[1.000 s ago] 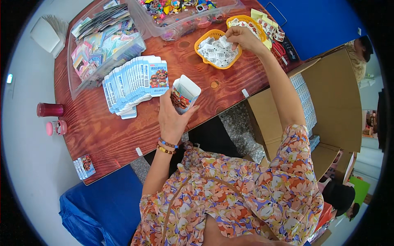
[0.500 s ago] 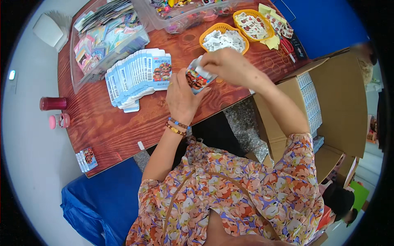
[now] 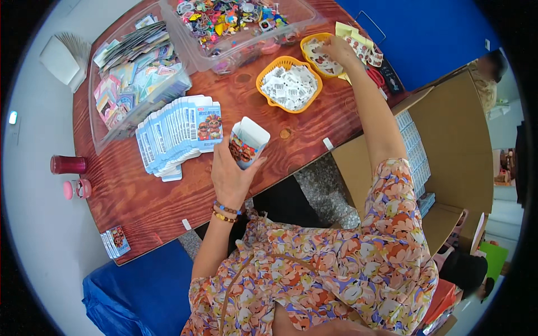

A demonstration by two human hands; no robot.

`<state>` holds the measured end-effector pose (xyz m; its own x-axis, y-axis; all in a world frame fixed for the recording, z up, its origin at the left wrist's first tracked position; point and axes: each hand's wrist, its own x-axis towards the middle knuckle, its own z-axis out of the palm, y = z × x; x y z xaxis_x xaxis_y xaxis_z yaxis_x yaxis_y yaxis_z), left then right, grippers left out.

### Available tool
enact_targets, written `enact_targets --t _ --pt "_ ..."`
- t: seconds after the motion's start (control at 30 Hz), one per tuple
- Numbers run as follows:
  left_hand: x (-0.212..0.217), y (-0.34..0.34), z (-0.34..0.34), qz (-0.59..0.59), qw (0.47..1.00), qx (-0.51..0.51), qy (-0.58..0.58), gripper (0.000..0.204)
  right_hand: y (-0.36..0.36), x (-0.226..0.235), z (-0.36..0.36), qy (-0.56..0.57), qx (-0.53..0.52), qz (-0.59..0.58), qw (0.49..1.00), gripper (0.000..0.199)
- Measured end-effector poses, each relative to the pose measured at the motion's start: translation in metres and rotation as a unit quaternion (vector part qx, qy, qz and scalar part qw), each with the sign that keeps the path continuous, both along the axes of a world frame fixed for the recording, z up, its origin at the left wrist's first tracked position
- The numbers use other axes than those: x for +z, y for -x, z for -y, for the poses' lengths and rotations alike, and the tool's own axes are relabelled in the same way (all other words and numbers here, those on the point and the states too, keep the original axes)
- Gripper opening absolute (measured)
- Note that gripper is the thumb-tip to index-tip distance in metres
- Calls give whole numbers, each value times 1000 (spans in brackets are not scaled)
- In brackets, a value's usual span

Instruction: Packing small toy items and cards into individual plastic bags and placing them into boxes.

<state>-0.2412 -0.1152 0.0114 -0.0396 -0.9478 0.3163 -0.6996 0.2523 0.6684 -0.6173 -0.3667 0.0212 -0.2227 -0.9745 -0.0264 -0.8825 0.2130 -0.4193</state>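
Note:
My left hand [image 3: 228, 173] holds a small printed carton [image 3: 247, 141] upright over the wooden table [image 3: 168, 196], its top flap open. My right hand [image 3: 336, 49] reaches far across into the further orange basket [image 3: 309, 43] of printed packets, fingers down among them; whether it grips one I cannot tell. A nearer orange basket [image 3: 263, 84] holds small white sachets. A fanned stack of flat blue-and-white cartons [image 3: 178, 134] lies just left of the held carton.
Two clear plastic bins stand at the back: one with flat colourful cards [image 3: 131, 73], one with small colourful toys [image 3: 235, 22]. A red cup [image 3: 67, 164] and pink item [image 3: 77, 189] sit at the left edge. An open cardboard box [image 3: 443, 145] stands at the right.
My right hand left the carton, where it was half a second ago, and reached out to the far orange basket. The left hand keeps the carton, now slightly lower.

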Motion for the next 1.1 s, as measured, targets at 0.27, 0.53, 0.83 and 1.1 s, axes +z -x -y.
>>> enact_targets --t 0.27,0.53,0.83,1.1 --pt "1 -9 -5 -7 1000 0 -12 83 14 -4 1 36 15 94 995 31" --pt "-1 -5 6 17 999 33 11 83 -86 75 -99 97 238 305 917 14" --pt "9 -5 -6 22 998 37 52 83 -211 77 -184 124 484 -3 866 10" --pt "6 -21 -11 -60 990 122 36 83 -226 49 -227 218 370 220 876 31"
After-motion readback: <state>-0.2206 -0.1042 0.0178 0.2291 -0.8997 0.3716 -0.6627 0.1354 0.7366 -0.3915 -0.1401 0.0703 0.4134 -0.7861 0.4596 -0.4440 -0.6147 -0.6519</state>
